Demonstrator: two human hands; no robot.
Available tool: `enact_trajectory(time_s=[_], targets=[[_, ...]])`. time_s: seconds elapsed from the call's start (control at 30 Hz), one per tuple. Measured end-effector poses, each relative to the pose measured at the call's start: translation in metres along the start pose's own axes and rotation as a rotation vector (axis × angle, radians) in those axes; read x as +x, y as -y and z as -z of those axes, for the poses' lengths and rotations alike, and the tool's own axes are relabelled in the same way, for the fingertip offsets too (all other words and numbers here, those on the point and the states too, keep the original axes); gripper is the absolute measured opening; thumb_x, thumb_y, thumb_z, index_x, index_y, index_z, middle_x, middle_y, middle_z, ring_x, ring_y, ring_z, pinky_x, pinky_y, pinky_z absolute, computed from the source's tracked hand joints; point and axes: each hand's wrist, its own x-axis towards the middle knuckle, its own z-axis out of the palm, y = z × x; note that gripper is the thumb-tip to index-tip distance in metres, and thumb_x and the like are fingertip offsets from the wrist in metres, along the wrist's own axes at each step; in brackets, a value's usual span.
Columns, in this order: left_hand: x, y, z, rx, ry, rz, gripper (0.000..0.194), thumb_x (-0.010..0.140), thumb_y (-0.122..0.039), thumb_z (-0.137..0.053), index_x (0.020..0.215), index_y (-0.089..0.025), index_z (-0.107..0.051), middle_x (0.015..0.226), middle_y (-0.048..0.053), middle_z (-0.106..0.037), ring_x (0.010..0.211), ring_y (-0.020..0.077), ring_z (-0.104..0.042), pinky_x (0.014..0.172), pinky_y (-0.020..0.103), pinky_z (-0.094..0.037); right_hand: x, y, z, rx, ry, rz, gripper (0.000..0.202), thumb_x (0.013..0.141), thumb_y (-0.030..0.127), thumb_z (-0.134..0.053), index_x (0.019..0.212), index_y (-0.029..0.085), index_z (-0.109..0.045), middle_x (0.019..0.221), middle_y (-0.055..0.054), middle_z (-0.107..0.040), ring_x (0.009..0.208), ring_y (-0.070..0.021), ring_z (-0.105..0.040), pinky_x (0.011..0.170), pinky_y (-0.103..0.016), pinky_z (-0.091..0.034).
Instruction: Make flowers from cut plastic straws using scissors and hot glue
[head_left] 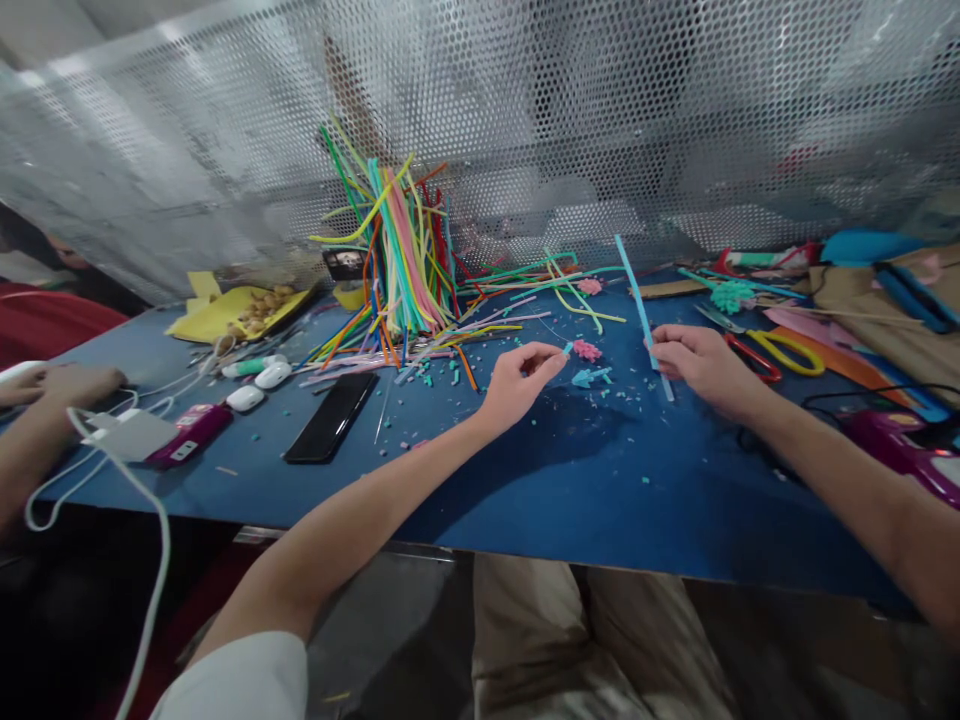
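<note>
Blue covers the whole table [525, 500], which makes the bright scraps easy to see. The left hand [517, 385] is stretched forward, thumb and forefinger pinched shut on a tiny pale-blue piece [568, 350], held just above the tabletop beside a pink curl [586, 350] and a light-blue offcut [590, 377]. The right hand [694, 365] rests its heel on the table and closes its fingers round the lower part of a long blue strip [637, 300]; the strip slants up and away toward the mesh wall [600, 120], its short lower end poking out below the fingers. Gripped low like that, the free length stays clear of the clutter.

Behind the hands a bundle of coloured strips [397, 250] leans upright against the mesh, with loose ones fanned out flat at its foot. Scissors [765, 350] with yellow and red handles lie just right of the right hand, within easy reach. A black phone [332, 417] lies flat to the left, well apart from the work, and beyond it small white cases [259, 385]. At the far left another person's hand [71, 385] rests by a charger [131, 435] with a white cable
</note>
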Motion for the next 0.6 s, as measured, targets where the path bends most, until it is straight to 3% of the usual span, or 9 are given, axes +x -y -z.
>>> enact_trajectory(time_s=[0.17, 0.37, 0.6], targets=[[-0.006, -0.01, -0.006, -0.02, 0.14, 0.011, 0.029, 0.089, -0.044, -0.066, 0.091, -0.015, -0.072, 0.071, -0.001, -0.061, 0.063, 0.0085, -0.05, 0.061, 0.022, -0.041, -0.011, 0.012, -0.031, 0.392, 0.102, 0.004, 0.021, 0.086, 0.042, -0.057, 0.081, 0.022, -0.051, 0.06, 0.005, -0.037, 0.054, -0.0107, -0.034, 0.054, -0.027, -0.031], [-0.014, -0.015, -0.018, -0.385, 0.333, 0.278, 0.039, 0.083, -0.049, -0.072, 0.097, -0.013, -0.065, 0.091, 0.007, -0.071, 0.066, 0.0104, -0.065, 0.068, 0.027, -0.058, -0.02, 0.022, -0.048, 0.341, 0.042, 0.103, 0.023, 0.089, 0.042, -0.059, 0.087, 0.02, -0.056, 0.065, 0.005, -0.047, 0.058, -0.0102, -0.039, 0.058, -0.027, -0.033], [-0.018, -0.017, -0.022, -0.495, 0.36, 0.383, 0.045, 0.078, -0.051, -0.076, 0.097, -0.012, -0.066, 0.095, 0.009, -0.073, 0.065, 0.0094, -0.066, 0.068, 0.026, -0.06, -0.024, 0.025, -0.06, 0.349, 0.036, 0.126, 0.021, 0.092, 0.042, -0.055, 0.088, 0.021, -0.052, 0.069, 0.004, -0.05, 0.06, -0.0106, -0.044, 0.058, -0.026, -0.035]])
